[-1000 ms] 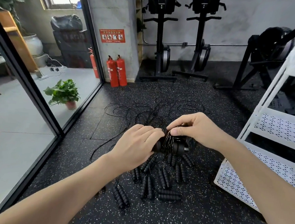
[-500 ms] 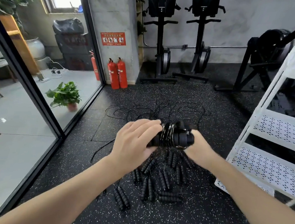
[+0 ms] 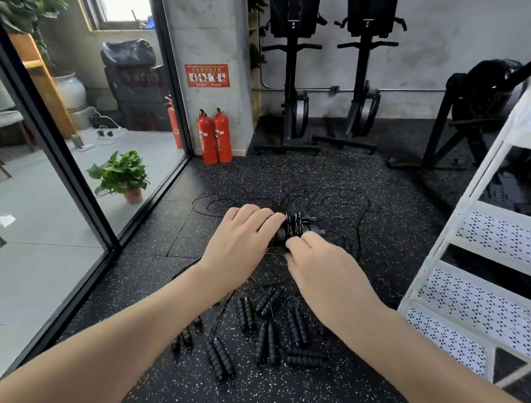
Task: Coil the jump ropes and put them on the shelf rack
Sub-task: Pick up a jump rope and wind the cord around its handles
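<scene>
My left hand (image 3: 242, 241) grips a pair of black jump-rope handles (image 3: 294, 227) with thin black cord wound round their middle. My right hand (image 3: 322, 266) is at the near side of the bundle, its fingertips against the wound cord; whether it pinches the cord is hidden. Below my hands, several more black ribbed handles (image 3: 266, 331) lie on the speckled rubber floor. Their loose cords (image 3: 290, 197) sprawl tangled on the floor beyond. The white shelf rack (image 3: 489, 247) with perforated tiers stands at the right.
A glass wall with a black frame (image 3: 78, 186) runs along the left, a potted plant (image 3: 123, 174) behind it. Two red fire extinguishers (image 3: 215, 137) stand by the pillar. Black gym machines (image 3: 331, 79) line the back wall.
My right hand has gone from over the top of the bundle, round under it, to its near side. More cord is wound on the handles. My left hand kept its hold.
</scene>
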A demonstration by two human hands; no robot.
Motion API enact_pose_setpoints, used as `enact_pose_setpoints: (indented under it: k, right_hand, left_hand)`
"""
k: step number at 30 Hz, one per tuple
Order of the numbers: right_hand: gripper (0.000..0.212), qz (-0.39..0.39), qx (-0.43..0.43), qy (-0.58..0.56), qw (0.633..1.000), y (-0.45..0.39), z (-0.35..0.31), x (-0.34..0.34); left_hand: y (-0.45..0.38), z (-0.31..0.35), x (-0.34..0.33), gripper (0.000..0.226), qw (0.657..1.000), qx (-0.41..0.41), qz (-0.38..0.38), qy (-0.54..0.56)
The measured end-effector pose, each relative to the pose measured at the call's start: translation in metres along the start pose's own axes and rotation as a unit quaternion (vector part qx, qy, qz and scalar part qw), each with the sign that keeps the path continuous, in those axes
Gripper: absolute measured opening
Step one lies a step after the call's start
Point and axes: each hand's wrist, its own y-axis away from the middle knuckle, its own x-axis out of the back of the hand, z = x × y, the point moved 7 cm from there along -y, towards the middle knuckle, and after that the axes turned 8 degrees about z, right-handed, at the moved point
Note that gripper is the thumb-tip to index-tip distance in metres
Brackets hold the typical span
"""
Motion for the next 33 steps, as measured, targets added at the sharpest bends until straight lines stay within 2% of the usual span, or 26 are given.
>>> enact_pose_setpoints:
  k: [5, 8, 11, 13, 15, 17, 19, 22, 26, 29, 33]
  right_hand:
    - [0.013, 0.002, 0.114, 0.006, 0.993, -0.022, 0.002, 0.021]
    - [0.001, -0.03, 0.157, -0.024, 0.987, -0.039, 0.008, 0.032]
    - [0.01, 0.003, 0.227, -0.009, 0.974, -0.04, 0.006, 0.043]
    - [0.009, 0.002, 0.247, -0.015, 0.969, -0.035, 0.003, 0.042]
    - [0.009, 0.001, 0.258, -0.024, 0.966, -0.03, 0.0, 0.041]
    - [0.009, 0.011, 0.264, -0.023, 0.964, -0.025, 0.0, 0.041]
    - [0.008, 0.026, 0.266, -0.011, 0.964, -0.021, 0.0, 0.043]
    - [0.016, 0.043, 0.257, -0.001, 0.965, -0.021, 0.003, 0.049]
    - [0.023, 0.024, 0.204, -0.041, 0.978, -0.023, 0.015, 0.053]
    - [0.013, -0.043, 0.094, -0.155, 0.982, -0.028, 0.033, 0.048]
    - [0.013, -0.09, -0.031, -0.328, 0.94, -0.031, 0.055, 0.045]
  left_hand:
    - [0.006, 0.001, -0.008, 0.068, 0.998, -0.03, -0.044, 0.046]
    - [0.008, 0.003, -0.01, 0.075, 0.996, -0.025, -0.059, 0.068]
    - [0.002, -0.002, -0.009, 0.065, 0.994, 0.02, -0.075, 0.078]
    - [-0.003, -0.01, -0.007, 0.054, 0.988, 0.081, -0.079, 0.107]
    - [-0.006, -0.018, -0.007, 0.053, 0.978, 0.14, -0.086, 0.128]
    - [-0.007, -0.02, -0.006, 0.054, 0.976, 0.154, -0.093, 0.12]
    - [-0.008, -0.014, -0.002, 0.055, 0.982, 0.128, -0.099, 0.103]
    - [-0.004, 0.005, 0.001, 0.052, 0.989, 0.047, -0.117, 0.073]
    - [0.006, 0.032, 0.014, 0.063, 0.993, -0.058, -0.055, 0.085]
    - [0.009, 0.038, 0.025, 0.066, 0.988, -0.114, -0.027, 0.102]
    - [0.017, 0.039, 0.03, 0.064, 0.983, -0.122, -0.032, 0.134]
